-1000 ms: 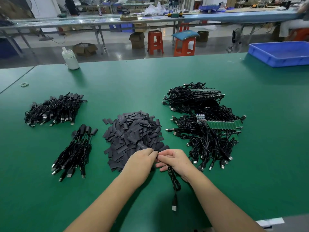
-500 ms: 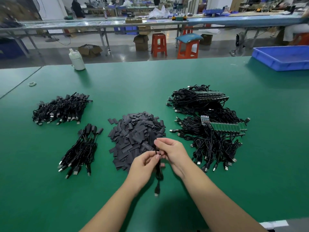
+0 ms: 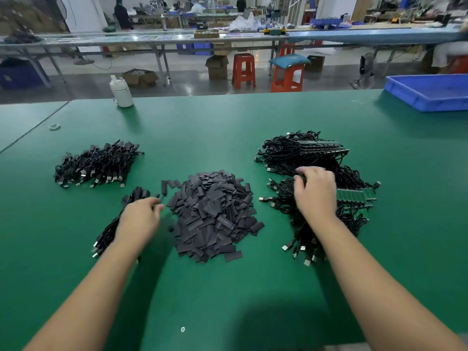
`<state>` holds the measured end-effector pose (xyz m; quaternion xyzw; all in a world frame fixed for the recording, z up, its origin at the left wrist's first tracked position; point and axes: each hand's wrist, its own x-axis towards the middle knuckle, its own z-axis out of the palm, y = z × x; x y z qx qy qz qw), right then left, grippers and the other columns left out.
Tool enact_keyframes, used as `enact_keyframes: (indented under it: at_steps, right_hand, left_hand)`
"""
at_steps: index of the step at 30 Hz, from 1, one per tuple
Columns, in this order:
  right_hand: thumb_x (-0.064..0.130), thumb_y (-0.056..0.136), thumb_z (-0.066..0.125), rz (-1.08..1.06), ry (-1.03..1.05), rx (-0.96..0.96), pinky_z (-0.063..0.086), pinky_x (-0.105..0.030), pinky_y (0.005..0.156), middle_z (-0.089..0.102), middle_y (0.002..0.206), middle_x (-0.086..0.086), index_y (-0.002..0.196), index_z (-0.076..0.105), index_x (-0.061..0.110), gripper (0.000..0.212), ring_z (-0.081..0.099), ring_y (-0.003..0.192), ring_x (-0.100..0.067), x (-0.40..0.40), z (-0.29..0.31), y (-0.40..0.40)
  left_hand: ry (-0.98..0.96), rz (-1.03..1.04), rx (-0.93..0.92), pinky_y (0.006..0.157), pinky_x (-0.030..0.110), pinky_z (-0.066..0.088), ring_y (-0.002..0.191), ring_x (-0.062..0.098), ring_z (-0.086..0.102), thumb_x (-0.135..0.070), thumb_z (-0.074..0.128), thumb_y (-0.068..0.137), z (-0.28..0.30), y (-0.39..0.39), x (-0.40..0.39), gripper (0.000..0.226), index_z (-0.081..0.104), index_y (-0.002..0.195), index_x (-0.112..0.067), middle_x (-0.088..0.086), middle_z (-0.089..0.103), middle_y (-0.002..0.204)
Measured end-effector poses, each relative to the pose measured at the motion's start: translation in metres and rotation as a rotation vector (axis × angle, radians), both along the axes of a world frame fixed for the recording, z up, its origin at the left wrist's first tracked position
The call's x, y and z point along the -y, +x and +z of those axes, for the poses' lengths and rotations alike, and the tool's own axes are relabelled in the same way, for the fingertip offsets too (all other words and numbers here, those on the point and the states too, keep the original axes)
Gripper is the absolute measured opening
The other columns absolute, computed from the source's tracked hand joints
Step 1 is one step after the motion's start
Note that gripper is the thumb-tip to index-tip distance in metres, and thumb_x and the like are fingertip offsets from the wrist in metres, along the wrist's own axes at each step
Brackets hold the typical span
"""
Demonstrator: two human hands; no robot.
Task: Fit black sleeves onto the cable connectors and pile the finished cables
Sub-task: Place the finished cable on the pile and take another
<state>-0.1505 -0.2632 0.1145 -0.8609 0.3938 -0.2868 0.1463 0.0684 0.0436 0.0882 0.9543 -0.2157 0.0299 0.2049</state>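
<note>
**Two hands apart: right hand over the unsleeved cables, left hand by the finished pile**

Two bare forearms reach forward across a green worktop (image 3: 228,127) from the bottom edge of the view. The left hand (image 3: 138,219) hovers at the near-left pile of finished cables (image 3: 111,229), a narrow bundle whose long axis runs from near-left up towards the middle, metal plugs nearest the viewer and sleeved ends farthest. Its fingers are loosely curled, pointing towards the heap of black sleeves (image 3: 215,214); whether they pinch anything cannot be told, as motion blur hides the fingertips.

The sleeve heap lies between the two hands, just right of the left hand, a mound of short flat black pieces.

The right hand (image 3: 315,191) is palm down over the tangle of unsleeved cables (image 3: 311,219) on the right, fingers bent downward into the strands. It seems to be reaching for one, but a firm grip cannot be confirmed. These cables splay with plugs towards the viewer and small green circuit boards (image 3: 357,196) just right of the hand.

The next cable most likely comes from directly under the right hand, the nearer of the two; the sleeve heap lies to its left.

Farther back on the left lies a second finished pile (image 3: 96,164). Beyond, a white bottle (image 3: 121,92) and a blue tray (image 3: 428,93) stand near the far edge.
</note>
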Motion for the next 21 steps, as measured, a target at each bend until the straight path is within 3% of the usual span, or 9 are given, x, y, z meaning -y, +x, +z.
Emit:
enact_keyframes:
  at_steps: [3,5,8,11,13,16,18,21]
  right_hand:
    - [0.037,0.101,0.048,-0.100,0.171,-0.127,0.042,-0.048,0.104,0.063,0.127,-0.012,0.142,0.049,0.012,0.048,0.047,0.126,-0.035,0.031,0.000,-0.004]
    - [0.043,0.102,0.045,-0.113,0.329,-0.171,0.043,-0.050,0.103,0.066,0.113,-0.012,0.146,0.042,0.012,0.054,0.051,0.122,-0.037,0.041,-0.002,-0.005]
    - [0.048,0.098,0.054,-0.073,0.445,-0.128,0.045,-0.050,0.101,0.060,0.092,-0.003,0.144,0.043,0.014,0.058,0.054,0.119,-0.034,0.043,-0.004,-0.007]
    - [0.038,0.092,0.068,-0.060,0.399,-0.034,0.048,-0.040,0.092,0.064,0.122,-0.007,0.140,0.051,0.016,0.055,0.057,0.111,-0.026,0.041,-0.003,-0.008]
    - [0.030,0.091,0.070,-0.027,0.399,-0.009,0.045,-0.030,0.075,0.067,0.117,-0.005,0.128,0.064,0.017,0.039,0.057,0.089,-0.018,0.039,0.000,-0.008]
    - [0.026,0.089,0.073,0.077,0.439,0.015,0.039,-0.024,0.059,0.067,0.084,0.006,0.102,0.076,0.020,0.014,0.056,0.070,-0.009,0.029,0.008,-0.006]
    - [0.025,0.088,0.074,0.169,0.459,0.018,0.037,-0.022,0.056,0.066,0.075,0.008,0.095,0.077,0.022,0.007,0.055,0.065,-0.007,0.016,0.015,-0.003]
    - [0.025,0.087,0.075,0.282,0.448,0.012,0.038,-0.019,0.056,0.068,0.074,0.010,0.087,0.075,0.029,0.003,0.057,0.066,-0.005,-0.006,0.023,0.002]
  left_hand:
    - [0.175,0.079,-0.038,0.083,0.042,0.053,0.100,0.036,0.060,-0.027,0.054,0.099,-0.009,0.032,-0.017,0.033,0.060,0.124,-0.007,0.018,0.065,0.114]
    - [0.292,0.082,-0.105,0.090,0.045,0.049,0.112,0.038,0.053,-0.028,0.055,0.098,-0.016,0.039,-0.023,0.042,0.047,0.135,-0.010,0.018,0.053,0.127]
    - [0.474,0.046,-0.011,0.095,0.043,0.045,0.121,0.034,0.044,-0.026,0.056,0.095,-0.027,0.036,-0.029,0.047,0.043,0.140,-0.016,0.013,0.047,0.136]
    - [0.559,0.014,0.157,0.096,0.043,0.040,0.123,0.034,0.039,-0.027,0.057,0.093,-0.033,0.024,-0.026,0.046,0.048,0.138,-0.019,0.010,0.047,0.140]
    - [0.466,-0.037,0.243,0.095,0.048,0.040,0.124,0.039,0.040,-0.024,0.063,0.089,-0.029,0.013,-0.018,0.045,0.056,0.132,-0.013,0.016,0.049,0.140]
    - [0.249,-0.203,0.317,0.093,0.048,0.046,0.114,0.034,0.052,-0.016,0.064,0.087,-0.019,-0.010,0.008,0.036,0.066,0.123,-0.011,0.014,0.062,0.128]
    - [0.072,-0.315,0.129,0.098,0.038,0.048,0.108,0.020,0.059,-0.022,0.059,0.093,-0.008,-0.034,0.035,0.035,0.062,0.128,-0.019,0.001,0.066,0.124]
    - [-0.223,-0.417,-0.239,0.092,0.022,0.048,0.096,-0.003,0.061,-0.035,0.059,0.095,0.006,-0.073,0.079,0.039,0.056,0.134,-0.030,-0.015,0.067,0.116]
